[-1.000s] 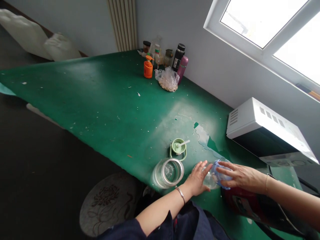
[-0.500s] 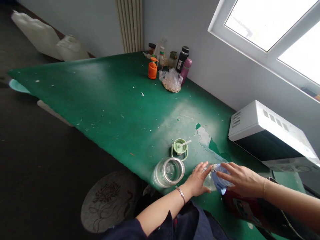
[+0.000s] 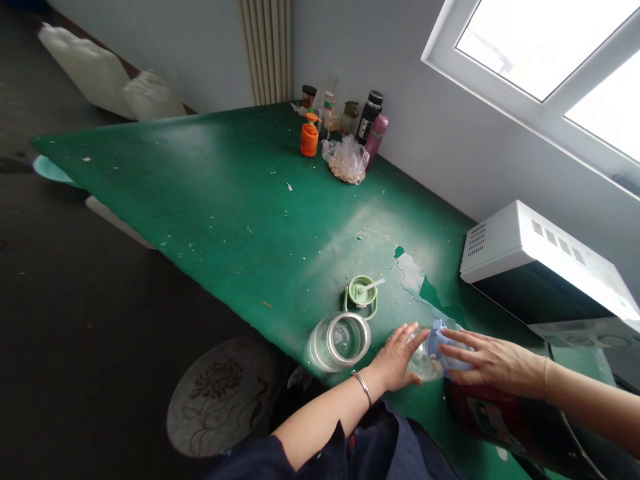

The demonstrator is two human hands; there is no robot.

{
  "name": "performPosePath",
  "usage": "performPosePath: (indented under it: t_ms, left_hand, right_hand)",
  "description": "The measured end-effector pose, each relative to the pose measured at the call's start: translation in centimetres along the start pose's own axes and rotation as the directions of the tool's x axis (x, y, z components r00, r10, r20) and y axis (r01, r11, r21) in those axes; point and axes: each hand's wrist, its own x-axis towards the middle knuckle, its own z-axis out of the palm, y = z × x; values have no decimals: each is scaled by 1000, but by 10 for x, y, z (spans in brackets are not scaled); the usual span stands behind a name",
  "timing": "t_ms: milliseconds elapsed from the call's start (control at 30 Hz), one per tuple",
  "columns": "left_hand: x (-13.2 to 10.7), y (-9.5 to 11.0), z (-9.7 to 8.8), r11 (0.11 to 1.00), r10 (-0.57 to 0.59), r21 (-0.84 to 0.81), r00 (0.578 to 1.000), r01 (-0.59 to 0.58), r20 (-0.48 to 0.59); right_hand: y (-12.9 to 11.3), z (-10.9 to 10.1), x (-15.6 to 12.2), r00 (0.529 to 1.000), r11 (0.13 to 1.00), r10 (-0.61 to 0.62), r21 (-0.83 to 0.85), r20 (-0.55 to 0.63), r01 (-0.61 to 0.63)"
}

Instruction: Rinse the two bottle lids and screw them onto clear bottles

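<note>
- Curling the left hand (image 3: 393,363) around a clear container (image 3: 424,367), fingers apart, at the near edge of the green bench (image 3: 225,220).
- Spreading the right hand (image 3: 495,357) over a blue piece (image 3: 436,344) at the container's right end; not being able to tell a firm grip, with the thumb hidden.
- Wearing a bracelet (image 3: 363,385) on the left wrist, just beside an open clear jar (image 3: 340,343) and a green lid (image 3: 361,297).
- Facing a wet patch (image 3: 413,273), a white microwave (image 3: 520,257) and, well apart, an orange pump bottle (image 3: 309,140).
</note>
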Motion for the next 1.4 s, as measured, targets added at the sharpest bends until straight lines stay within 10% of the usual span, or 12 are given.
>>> performPosePath:
  t_ms: [167,333,500,733,1400]
  left_hand:
    - [-1,1,-1,1000,3,14,1000,-3,1]
    - [0,1,0,1000,0,21,1000,0,0]
    - [4,-2,2,1000,-7,21,1000,7,6]
    - [5,-3,1,1000,23,3,999,-23,-25]
    - [1,-6,8,1000,31,2,999,-31,-41]
  right_hand:
    - [-12,1,3,962,955,262,162,-74,-248]
    - [-28,18,4,787,785,611,188,-83,-590]
    - [-23,16,0,840,834,543,127,-17,-537]
    - [-10,15,-1,986,985,162,-47,-42,-164]
    - [-20,4,1,891,890,452,83,-24,-449]
